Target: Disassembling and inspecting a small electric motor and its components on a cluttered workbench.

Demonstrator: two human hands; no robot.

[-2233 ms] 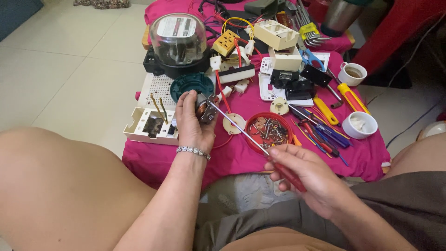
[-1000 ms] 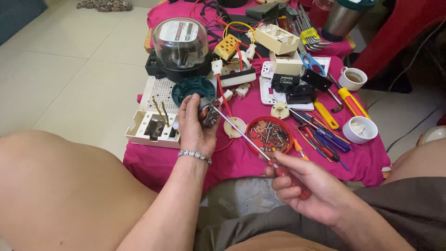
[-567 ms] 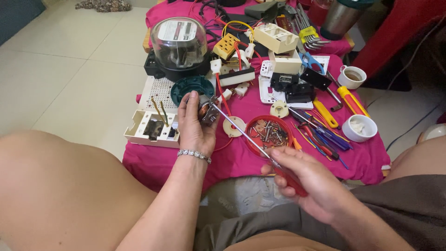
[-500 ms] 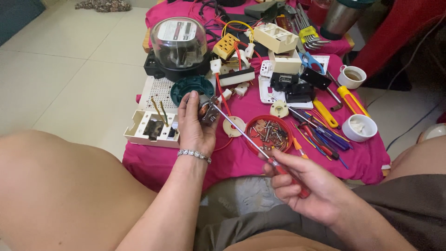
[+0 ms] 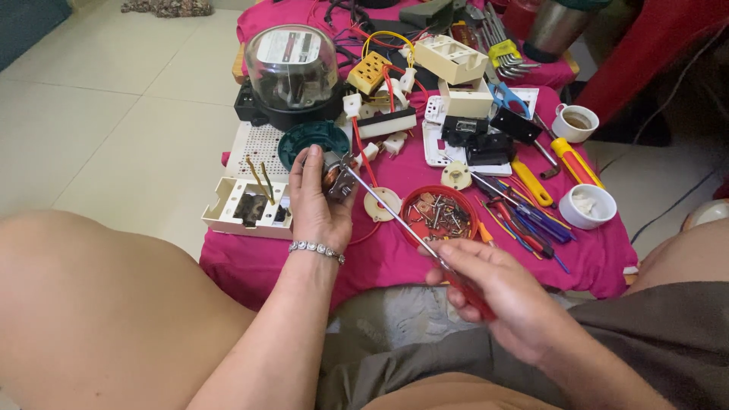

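Observation:
My left hand (image 5: 317, 203) grips a small metal electrical part (image 5: 339, 176) with a copper coil, held up over the pink cloth (image 5: 380, 262). My right hand (image 5: 501, 300) holds a long screwdriver (image 5: 395, 216) by its red handle, and the thin shaft runs up and left so that its tip meets the small part. A beaded bracelet (image 5: 315, 249) sits on my left wrist. My knees frame the bottom of the view.
A red dish of screws (image 5: 440, 214) lies by the screwdriver shaft. A glass-domed electric meter (image 5: 291, 70), a cream socket box (image 5: 244, 206), white and black switch parts (image 5: 471, 133), yellow-handled tools (image 5: 579, 161), two white cups (image 5: 585, 206) and loose wires crowd the cloth.
My right hand has shifted its grip slightly on the screwdriver handle. The tip stays at the part in my left hand.

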